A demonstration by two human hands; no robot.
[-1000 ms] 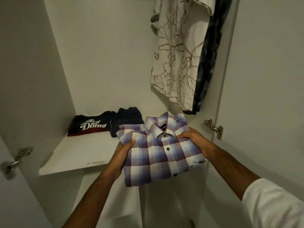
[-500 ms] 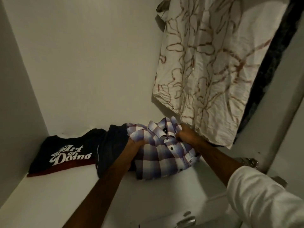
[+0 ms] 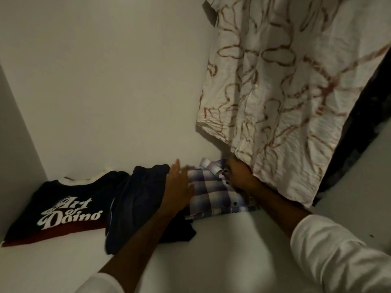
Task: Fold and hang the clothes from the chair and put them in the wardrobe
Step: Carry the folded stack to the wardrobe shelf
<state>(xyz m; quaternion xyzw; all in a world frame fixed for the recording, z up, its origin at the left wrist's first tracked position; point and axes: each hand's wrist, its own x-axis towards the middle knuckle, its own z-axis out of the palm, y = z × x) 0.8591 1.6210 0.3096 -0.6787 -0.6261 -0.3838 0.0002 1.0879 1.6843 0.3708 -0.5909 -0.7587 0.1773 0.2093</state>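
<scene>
So the folded blue-and-white plaid button-up shirt (image 3: 213, 193) sits on the white wardrobe shelf (image 3: 232, 240), tucked at the back right beside the folded navy garment (image 3: 137, 199), probably to keep the row tidy. Left hand (image 3: 177, 187) lies flat, fingers straight and together, on its left edge. Right hand (image 3: 241, 176) is at the collar, fingers hidden under the hanging cream floral-print shirt (image 3: 275, 92), so can't tell.

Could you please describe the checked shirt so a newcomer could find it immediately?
On the white wardrobe shelf, three folded garments lie in a row. The folded purple-and-white checked shirt is rightmost, beneath the hanging cream patterned shirt; it alone has checks, a collar and buttons.
</scene>
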